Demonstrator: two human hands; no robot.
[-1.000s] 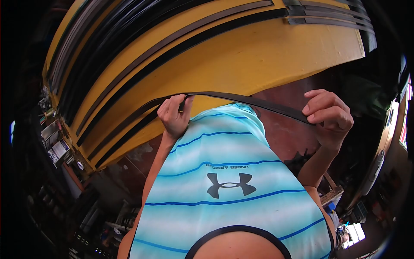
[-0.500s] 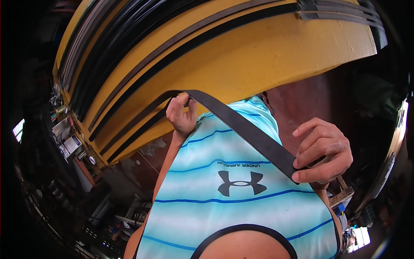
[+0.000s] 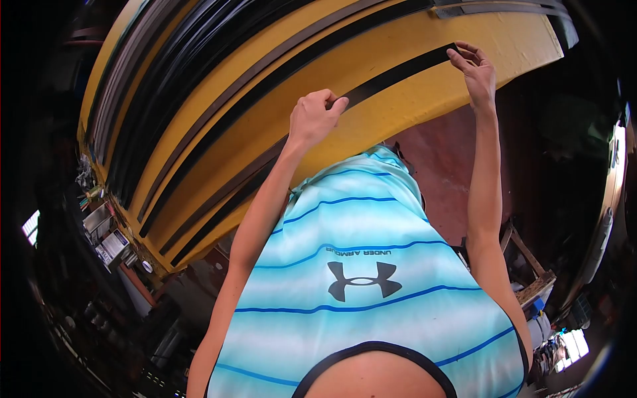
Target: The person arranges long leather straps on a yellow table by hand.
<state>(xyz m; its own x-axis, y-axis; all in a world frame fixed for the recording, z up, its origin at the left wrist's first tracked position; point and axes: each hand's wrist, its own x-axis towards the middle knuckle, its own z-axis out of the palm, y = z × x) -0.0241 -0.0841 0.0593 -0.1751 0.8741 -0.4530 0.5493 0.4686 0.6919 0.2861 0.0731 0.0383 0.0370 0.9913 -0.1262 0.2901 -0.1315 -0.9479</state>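
So I've got this long black strip (image 3: 401, 76) laid out slantwise over the yellow table (image 3: 507, 40), just in from the near edge. The long axis runs from lower left to upper right, roughly in line with the other strips, and the square-cut end points off to the upper right. My right fingers (image 3: 472, 50) are pinched shut on that end, thumb on the near side. My left fingers (image 3: 339, 106) are curled closed and gripping it further down, and the stretch between them looks pretty straight

Past my left hand two lengths carry on to the lower left, a grey-brown one (image 3: 229, 190) and a darker one (image 3: 222, 217). Can't tell which of them joins the bit I'm holding, my hand and forearm are in the way

Material-wise it's thin, flat and matte, like a wide ribbon with clean straight sides. Further across there's a brown strip (image 3: 305, 34), then a bunch of glossier black strips (image 3: 162, 99) packed side by side. Table's painted smooth, slightly shiny, with a few little marks
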